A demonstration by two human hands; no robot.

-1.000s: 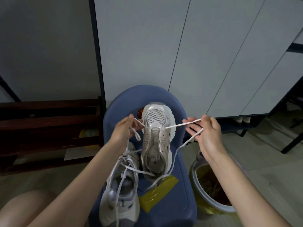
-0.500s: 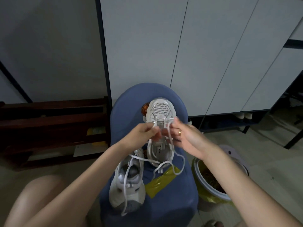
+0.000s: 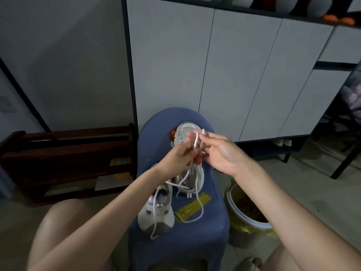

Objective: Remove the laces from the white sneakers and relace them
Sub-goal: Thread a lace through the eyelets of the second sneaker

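Note:
Two white sneakers lie on a blue stool (image 3: 195,237). The far sneaker (image 3: 186,133) points away from me, and my hands cover its middle. The near sneaker (image 3: 156,212) lies to its left with a loose lace trailing over its heel. My left hand (image 3: 179,155) pinches the far sneaker's white lace (image 3: 196,140) just above the shoe. My right hand (image 3: 218,151) holds the same lace ends upright between its fingers, close against the left hand. A slack loop of that lace (image 3: 199,212) hangs down onto the stool.
A yellow strip of tape (image 3: 192,207) lies on the stool by the lace loop. A bin lined with a yellow bag (image 3: 248,214) stands right of the stool. A dark wooden rack (image 3: 64,157) is at the left, white cabinet doors (image 3: 214,75) behind. My knees frame the stool.
My hands, which held the two lace ends stretched apart a second ago, have come together over the far sneaker. The lace ends now stand upright between my fingers and the rest hangs slack.

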